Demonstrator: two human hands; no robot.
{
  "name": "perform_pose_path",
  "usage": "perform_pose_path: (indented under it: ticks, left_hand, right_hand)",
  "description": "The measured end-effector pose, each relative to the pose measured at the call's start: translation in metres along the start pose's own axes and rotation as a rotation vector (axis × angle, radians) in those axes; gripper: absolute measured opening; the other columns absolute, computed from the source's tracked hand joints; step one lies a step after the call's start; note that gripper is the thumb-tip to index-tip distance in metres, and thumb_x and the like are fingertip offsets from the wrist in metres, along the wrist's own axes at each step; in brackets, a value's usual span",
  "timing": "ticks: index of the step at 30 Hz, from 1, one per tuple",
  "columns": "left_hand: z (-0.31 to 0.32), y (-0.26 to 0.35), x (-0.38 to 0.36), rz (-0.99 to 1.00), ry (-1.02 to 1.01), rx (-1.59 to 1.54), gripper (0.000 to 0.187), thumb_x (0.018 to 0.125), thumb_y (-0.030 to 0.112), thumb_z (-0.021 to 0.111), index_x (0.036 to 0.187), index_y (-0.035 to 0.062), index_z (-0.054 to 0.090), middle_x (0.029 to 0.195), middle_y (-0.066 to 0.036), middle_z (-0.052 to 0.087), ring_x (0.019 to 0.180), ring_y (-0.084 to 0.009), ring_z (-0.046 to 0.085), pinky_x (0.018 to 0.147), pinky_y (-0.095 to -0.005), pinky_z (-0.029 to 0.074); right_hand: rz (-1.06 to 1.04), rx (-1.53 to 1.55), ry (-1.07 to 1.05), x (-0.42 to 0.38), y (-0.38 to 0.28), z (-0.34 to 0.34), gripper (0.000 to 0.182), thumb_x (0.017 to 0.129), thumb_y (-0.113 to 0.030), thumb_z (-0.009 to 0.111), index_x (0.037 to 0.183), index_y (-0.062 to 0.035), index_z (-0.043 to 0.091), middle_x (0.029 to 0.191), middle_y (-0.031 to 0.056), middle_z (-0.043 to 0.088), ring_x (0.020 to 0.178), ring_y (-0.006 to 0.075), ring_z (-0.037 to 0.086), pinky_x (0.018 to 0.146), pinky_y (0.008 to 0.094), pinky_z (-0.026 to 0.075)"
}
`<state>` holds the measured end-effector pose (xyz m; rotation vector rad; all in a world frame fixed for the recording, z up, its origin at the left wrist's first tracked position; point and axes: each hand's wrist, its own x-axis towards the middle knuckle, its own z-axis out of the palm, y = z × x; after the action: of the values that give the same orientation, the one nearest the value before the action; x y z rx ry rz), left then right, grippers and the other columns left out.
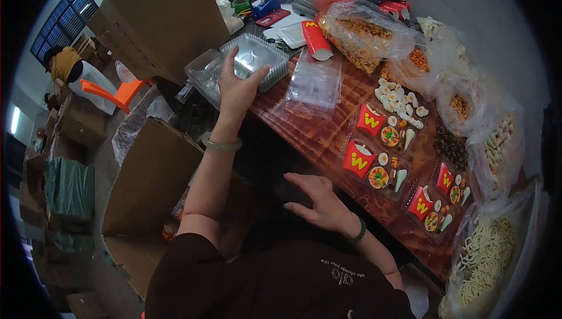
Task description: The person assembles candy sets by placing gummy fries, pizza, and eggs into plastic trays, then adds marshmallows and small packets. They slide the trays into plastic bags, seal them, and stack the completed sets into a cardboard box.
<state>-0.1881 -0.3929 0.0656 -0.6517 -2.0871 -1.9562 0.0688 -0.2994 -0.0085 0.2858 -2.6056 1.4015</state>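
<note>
My left hand (pixel 239 88), with a pale bangle at the wrist, is over the stack of clear plastic trays (pixel 257 55), thumb and fingers apart and holding nothing. Whether it touches the trays I cannot tell. My right hand (pixel 322 205), wearing a dark green bead bracelet, hovers empty by the table's front edge with its fingers apart. On the wooden table (pixel 298 134) lie clear plastic bags (pixel 314 85). Several clear trays to the right hold red fry-box pieces (pixel 358 158), small bowls (pixel 378 177) and egg pieces (pixel 383 159). Loose egg pieces (pixel 395 96) lie behind them.
Bags of small pieces (pixel 363 35) line the wall side, and a bag of pale noodle-like pieces (pixel 483 254) sits front right. A red carton (pixel 317 41) lies at the back. Cardboard boxes (pixel 158 20) stand left, with an orange chair (pixel 120 92) and a person (pixel 88 79) beyond.
</note>
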Motion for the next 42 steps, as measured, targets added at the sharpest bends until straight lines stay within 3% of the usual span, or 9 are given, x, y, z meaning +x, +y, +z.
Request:
perform_pose_path:
  ticks: [5, 9, 11, 14, 21, 29, 38, 40, 42]
  left_hand:
    - [-0.012, -0.033, 0.008, 0.102, -0.196, 0.389, 0.072, 0.069, 0.027, 0.08, 0.126, -0.0059, 0.049, 0.127, -0.024, 0.052, 0.12, -0.0343, 0.049, 0.1, -0.0371, 0.039]
    - [-0.034, -0.026, -0.009, 0.179, -0.299, 0.441, 0.069, 0.069, 0.03, 0.081, 0.122, -0.0035, 0.054, 0.123, -0.022, 0.056, 0.115, -0.031, 0.054, 0.096, -0.0363, 0.042]
    - [-0.053, -0.001, -0.022, 0.055, -0.845, 0.388, 0.064, 0.07, 0.036, 0.08, 0.117, -0.0015, 0.059, 0.114, -0.021, 0.061, 0.105, -0.0293, 0.06, 0.089, -0.0361, 0.047]
    - [-0.071, 0.029, -0.044, -0.165, -1.313, 0.759, 0.064, 0.072, 0.042, 0.077, 0.115, -0.0019, 0.06, 0.1, -0.021, 0.065, 0.092, -0.0325, 0.064, 0.081, -0.0364, 0.051]
    - [-0.081, 0.024, -0.046, -0.05, -1.127, 0.581, 0.068, 0.069, 0.026, 0.08, 0.124, -0.0023, 0.053, 0.109, -0.021, 0.064, 0.097, -0.03, 0.063, 0.083, -0.036, 0.05]
    - [-0.027, 0.02, -0.048, 0.036, -1.282, 0.442, 0.07, 0.065, 0.016, 0.082, 0.126, -0.0008, 0.052, 0.112, -0.017, 0.064, 0.102, -0.0251, 0.06, 0.085, -0.0341, 0.047]
    - [0.004, 0.014, -0.055, 0.17, -1.326, 0.398, 0.062, 0.065, 0.008, 0.08, 0.122, -0.0013, 0.055, 0.098, -0.015, 0.067, 0.091, -0.0212, 0.064, 0.082, -0.0325, 0.048]
    - [0.002, 0.013, -0.055, -0.02, -1.229, 0.318, 0.057, 0.067, 0.004, 0.077, 0.12, -0.0011, 0.057, 0.089, -0.013, 0.068, 0.084, -0.0181, 0.064, 0.079, -0.0295, 0.048]
    - [-0.005, 0.016, -0.055, -0.009, -1.224, 0.39, 0.057, 0.067, 0.003, 0.076, 0.12, -0.0004, 0.057, 0.085, -0.011, 0.068, 0.079, -0.0164, 0.064, 0.076, -0.0283, 0.048]
  right_hand:
    - [0.001, 0.013, -0.041, -0.003, -0.003, -0.007, 0.058, 0.084, -0.03, 0.067, 0.133, -0.0078, 0.045, 0.13, 0.0123, 0.052, 0.121, 0.0256, 0.047, 0.104, 0.0394, 0.027]
    - [0.011, 0.026, -0.073, -0.001, -0.001, -0.006, 0.058, 0.085, -0.031, 0.067, 0.133, -0.0078, 0.045, 0.13, 0.0128, 0.052, 0.121, 0.0264, 0.047, 0.104, 0.0398, 0.027]
    - [0.0, 0.004, -0.102, 0.004, 0.003, -0.003, 0.056, 0.086, -0.034, 0.065, 0.132, -0.0078, 0.046, 0.131, 0.0138, 0.051, 0.122, 0.0278, 0.046, 0.104, 0.041, 0.028]
    - [-0.029, -0.059, -0.239, 0.007, 0.011, 0.007, 0.055, 0.086, -0.036, 0.063, 0.13, -0.0081, 0.047, 0.132, 0.0147, 0.049, 0.122, 0.029, 0.046, 0.103, 0.0436, 0.028]
    - [0.071, -0.146, -0.481, 0.024, -0.004, -0.019, 0.052, 0.086, -0.039, 0.062, 0.127, -0.0076, 0.05, 0.129, 0.0152, 0.051, 0.122, 0.0283, 0.045, 0.101, 0.0464, 0.029]
    - [0.17, -0.139, -0.401, 0.006, -0.007, -0.01, 0.049, 0.086, -0.039, 0.061, 0.122, -0.0064, 0.053, 0.12, 0.0106, 0.055, 0.113, 0.0259, 0.049, 0.098, 0.0448, 0.029]
    - [0.232, -0.173, -0.408, -0.002, -0.006, -0.013, 0.047, 0.086, -0.04, 0.061, 0.121, -0.0088, 0.055, 0.115, 0.009, 0.058, 0.112, 0.024, 0.049, 0.096, 0.043, 0.029]
    - [0.203, -0.176, -0.365, 0.003, -0.004, -0.016, 0.045, 0.086, -0.039, 0.061, 0.119, -0.0094, 0.056, 0.111, 0.0084, 0.06, 0.11, 0.0233, 0.051, 0.096, 0.0431, 0.029]
    - [0.145, -0.115, -0.334, 0.013, -0.004, -0.024, 0.039, 0.085, -0.036, 0.063, 0.115, -0.0103, 0.059, 0.103, 0.0068, 0.064, 0.104, 0.0244, 0.054, 0.09, 0.0423, 0.035]
